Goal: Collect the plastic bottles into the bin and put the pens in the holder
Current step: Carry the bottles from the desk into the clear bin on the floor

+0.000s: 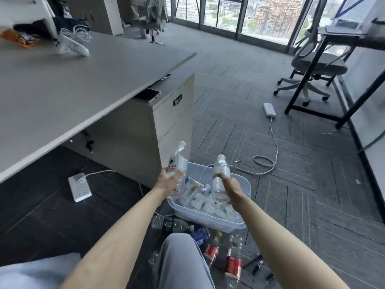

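I'm curling my left grip (169,181) around a labelled bottle (176,163) and my right grip (228,184) around a clear bottle (220,174), holding both just above the bin (208,221) for dropping in; loose bottles (173,225) and pens (258,263) are lying below the grips, nearer me.

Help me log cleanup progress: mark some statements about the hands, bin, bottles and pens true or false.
1. Both hands hold plastic bottles. True: the left hand grips a red-and-white labelled bottle, and the right hand grips a clear bottle.
2. The bin is empty. False: the bin already holds several loose bottles.
3. No bottles remain on the floor. False: a black-labelled bottle and a blue bottle lie beside the bin.
4. Pens lie on the floor. True: dark pens lie near the right forearm.
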`<state>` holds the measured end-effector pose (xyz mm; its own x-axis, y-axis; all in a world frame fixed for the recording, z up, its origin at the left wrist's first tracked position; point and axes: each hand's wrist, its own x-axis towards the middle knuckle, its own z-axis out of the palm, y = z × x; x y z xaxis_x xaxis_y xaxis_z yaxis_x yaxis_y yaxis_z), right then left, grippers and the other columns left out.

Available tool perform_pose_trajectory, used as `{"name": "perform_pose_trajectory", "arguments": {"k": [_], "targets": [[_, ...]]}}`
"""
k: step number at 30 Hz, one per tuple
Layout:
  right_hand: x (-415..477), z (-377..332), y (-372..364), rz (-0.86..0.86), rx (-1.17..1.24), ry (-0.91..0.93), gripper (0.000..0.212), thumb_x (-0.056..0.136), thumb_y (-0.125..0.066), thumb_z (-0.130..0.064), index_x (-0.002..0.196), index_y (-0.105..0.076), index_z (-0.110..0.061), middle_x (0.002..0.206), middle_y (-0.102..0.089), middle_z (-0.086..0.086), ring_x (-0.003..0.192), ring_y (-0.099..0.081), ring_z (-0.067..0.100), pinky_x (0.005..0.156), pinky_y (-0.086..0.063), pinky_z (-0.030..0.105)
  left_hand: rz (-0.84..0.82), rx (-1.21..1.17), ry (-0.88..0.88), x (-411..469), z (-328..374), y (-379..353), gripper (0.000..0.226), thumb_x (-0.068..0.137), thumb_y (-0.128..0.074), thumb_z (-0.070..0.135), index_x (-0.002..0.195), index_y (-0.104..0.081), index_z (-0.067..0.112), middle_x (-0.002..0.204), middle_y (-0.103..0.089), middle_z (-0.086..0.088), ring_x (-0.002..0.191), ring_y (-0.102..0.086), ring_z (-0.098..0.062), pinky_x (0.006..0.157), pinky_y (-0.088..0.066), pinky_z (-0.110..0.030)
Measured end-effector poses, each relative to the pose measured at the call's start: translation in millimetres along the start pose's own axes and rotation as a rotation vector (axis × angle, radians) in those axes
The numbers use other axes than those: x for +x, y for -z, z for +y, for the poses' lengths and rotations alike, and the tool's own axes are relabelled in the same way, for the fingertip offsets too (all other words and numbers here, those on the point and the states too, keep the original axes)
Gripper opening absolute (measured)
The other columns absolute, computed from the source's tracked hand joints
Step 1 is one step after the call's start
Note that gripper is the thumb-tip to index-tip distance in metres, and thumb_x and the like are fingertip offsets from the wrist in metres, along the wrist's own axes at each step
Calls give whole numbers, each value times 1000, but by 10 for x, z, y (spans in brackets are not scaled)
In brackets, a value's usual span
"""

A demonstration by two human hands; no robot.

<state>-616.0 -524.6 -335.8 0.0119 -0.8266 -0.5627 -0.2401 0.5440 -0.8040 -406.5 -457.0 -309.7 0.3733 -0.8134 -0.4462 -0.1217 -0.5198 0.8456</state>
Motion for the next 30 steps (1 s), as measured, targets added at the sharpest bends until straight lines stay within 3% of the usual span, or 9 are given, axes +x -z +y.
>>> {"name": "perform_pose_trajectory", "arguments": {"k": [5, 8, 12, 14, 18, 21, 23, 25, 30], "targets": [[341, 31, -14, 40, -221, -52, 83, 94, -52, -51, 154, -18, -5, 156, -32, 16, 128, -47, 39, 90, -52, 51, 4, 11, 43, 81, -227, 35, 76, 84, -62, 52, 141, -32, 13, 127, -57, -13, 111, -60, -32, 98, -49, -48], [450, 104, -9, 83, -299, -22, 61, 95, -53, -36, 143, -38, -1, 132, -50, 17, 104, -55, 33, 92, -54, 50, 4, 29, 93, 116, -333, 51, 79, 85, -60, 52, 144, -29, 12, 133, -53, -12, 118, -56, -31, 102, -45, -46], [453, 216, 66, 85, -349, 28, 33, 93, -52, -26, 120, -54, -7, 99, -54, 10, 73, -51, 21, 60, -47, 32, -43, 97, 108, 137, -379, -30, 73, 88, -56, 49, 144, -26, 13, 133, -51, -11, 115, -53, -28, 101, -43, -41], [460, 277, 155, 79, -323, 18, 33, 93, -52, -25, 121, -53, -7, 108, -53, 11, 83, -53, 24, 64, -49, 35, -108, 120, 111, 129, -373, -131, 77, 88, -53, 47, 149, -17, 15, 141, -44, -11, 118, -48, -28, 99, -40, -40], [450, 353, 393, 95, -279, 6, 35, 93, -53, -27, 123, -50, -10, 112, -49, 8, 98, -50, 26, 95, -50, 48, -232, 214, 110, 167, -343, -433, 80, 88, -49, 44, 151, -10, 15, 145, -39, -13, 117, -45, -28, 96, -39, -41], [406, 355, 567, 147, -280, 4, 43, 92, -54, -26, 129, -52, -5, 117, -54, 11, 94, -55, 25, 92, -51, 45, -246, 318, 56, 248, -260, -744, 76, 94, -45, 41, 152, -4, 15, 150, -35, -16, 123, -46, -31, 100, -38, -41], [351, 360, 666, 169, -316, 30, 35, 91, -54, -24, 119, -58, -4, 110, -59, 12, 93, -56, 27, 92, -51, 46, -220, 422, 42, 297, -217, -906, 82, 97, -41, 47, 153, 10, 17, 161, -10, -14, 146, -19, -33, 115, -19, -45], [291, 365, 747, 185, -357, 68, 29, 91, -54, -21, 106, -65, 1, 98, -64, 13, 94, -62, 32, 91, -53, 49, -172, 481, 57, 330, -206, -991, 86, 97, -37, 53, 151, 17, 15, 162, 6, -13, 150, 2, -29, 118, -4, -45], [179, 398, 887, 162, -352, 84, 29, 93, -56, -23, 110, -69, -4, 102, -66, 9, 96, -60, 24, 91, -50, 39, -143, 452, 83, 245, -242, -1038, 75, 98, -39, 42, 154, 0, 8, 161, -10, -16, 148, -13, -32, 119, -15, -45]]}}
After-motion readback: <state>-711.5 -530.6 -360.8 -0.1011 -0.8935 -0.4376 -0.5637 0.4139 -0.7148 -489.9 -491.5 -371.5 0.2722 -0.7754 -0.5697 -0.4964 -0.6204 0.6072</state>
